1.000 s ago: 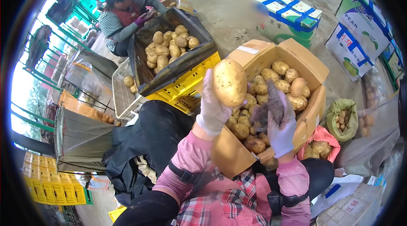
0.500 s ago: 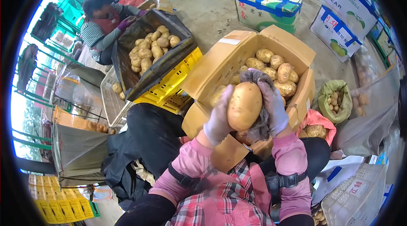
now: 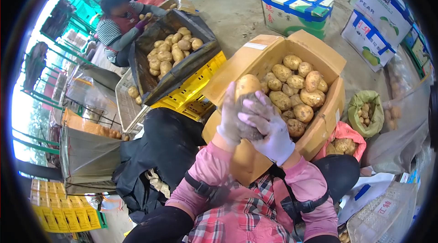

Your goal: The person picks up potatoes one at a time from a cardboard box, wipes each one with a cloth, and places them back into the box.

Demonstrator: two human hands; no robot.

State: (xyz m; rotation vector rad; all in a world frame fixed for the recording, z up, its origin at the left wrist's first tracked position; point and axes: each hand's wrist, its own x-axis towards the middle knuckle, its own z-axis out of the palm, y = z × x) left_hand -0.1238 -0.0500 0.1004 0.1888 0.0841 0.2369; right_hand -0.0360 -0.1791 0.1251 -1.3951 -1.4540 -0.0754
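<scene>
A large pale potato point(image 3: 247, 85) is gripped in my gloved left hand point(image 3: 231, 120), above the near left side of an open cardboard box point(image 3: 335, 106). My right hand point(image 3: 269, 129), gloved too, presses a dark grey cloth point(image 3: 246, 104) against the potato's near side. The cloth and fingers hide the lower part of the potato. Inside the box, to the right of my hands, lie several potatoes point(image 3: 294, 99) with brown soil marks.
At left a dark-lined crate point(image 3: 155, 92) of potatoes rests on a yellow crate point(image 3: 187, 99); a co-worker point(image 3: 121, 28) sits behind it. A green sack point(image 3: 365, 111) and pink bag point(image 3: 351, 136) stand at right. Taped fruit cartons point(image 3: 296, 8) stand farther back.
My hands have shifted left, and the potato has turned; my right hand and the cloth have come across its near side. The co-worker's hands have lifted, now holding potatoes.
</scene>
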